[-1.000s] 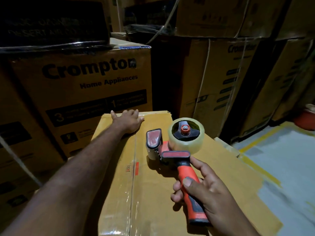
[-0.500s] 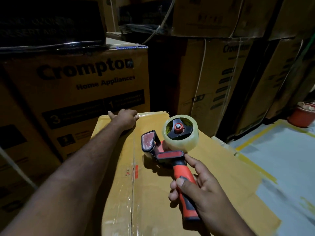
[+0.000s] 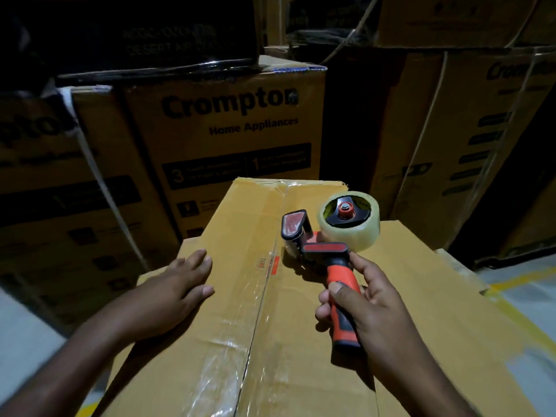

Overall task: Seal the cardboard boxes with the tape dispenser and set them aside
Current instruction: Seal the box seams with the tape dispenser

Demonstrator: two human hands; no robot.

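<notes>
Nearest the camera, two bare forearms reach out over a closed cardboard box (image 3: 301, 356) whose top fills the lower middle of the view. Down its centre runs a seam (image 3: 255, 320) covered by a glossy strip of clear tape (image 3: 228, 350), wrinkled and catching the light. On the left flap the left hand (image 3: 168, 296) lies palm down, its fingers (image 3: 198, 260) straight and close together, flat on the cardboard and holding nothing. To the right of the seam the right hand (image 3: 373, 302) grips the tape dispenser (image 3: 328, 254) by its orange-and-black handle: the fingers (image 3: 323, 308) are curled round the grip and the thumb lies across its upper face. The dispenser's head sits low over the box top just right of the seam, beside a small red mark (image 3: 274, 262) printed on the cardboard, and its tape roll (image 3: 350, 224) stands out on the right side, its open face turned up toward the camera. Whether the tape's end touches the box cannot be told. Beyond the box's far edge stands a larger carton (image 3: 228, 130) printed "Crompton Home Appliances", with a dark carton (image 3: 135, 34) stacked on it. More strapped cartons (image 3: 481, 130) rise at right, above a pale grey floor (image 3: 535, 302).
</notes>
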